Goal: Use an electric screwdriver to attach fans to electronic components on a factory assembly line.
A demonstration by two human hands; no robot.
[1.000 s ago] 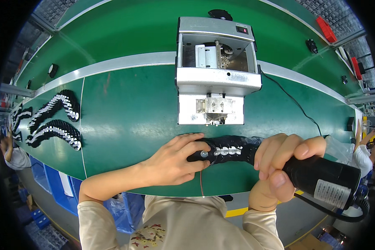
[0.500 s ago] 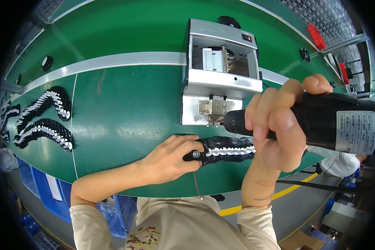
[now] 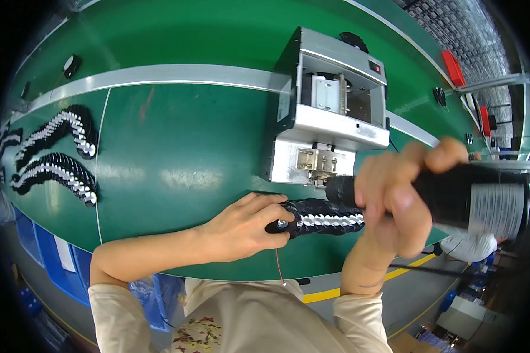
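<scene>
My right hand [image 3: 394,197], blurred by motion, is wrapped round a black electric screwdriver [image 3: 447,197] held above the bench. Its nose points left, just in front of a silver screw feeder [image 3: 344,123]; I cannot make out the bit. On the green bench top, my left hand [image 3: 250,226] has its fingers closed round the near-left end of a row of black round parts with white middles [image 3: 330,220]. A small shiny screw head or stud [image 3: 282,223] shows beside the fingertips. Below that hand hangs a thin red wire [image 3: 280,267]. My right forearm hides the row's right end.
Two curved rows of similar black-and-white parts [image 3: 56,170] lie at the left of the bench. Blue bins [image 3: 62,270] stand below the bench's left edge. Red trays [image 3: 453,67] are at the far right. A dark cable trails from the screwdriver. Another person [image 3: 471,246] is beyond the right edge.
My right hand and the screwdriver have moved from the feeder's front toward me. My left hand stays on the row. The whole view has shifted slightly.
</scene>
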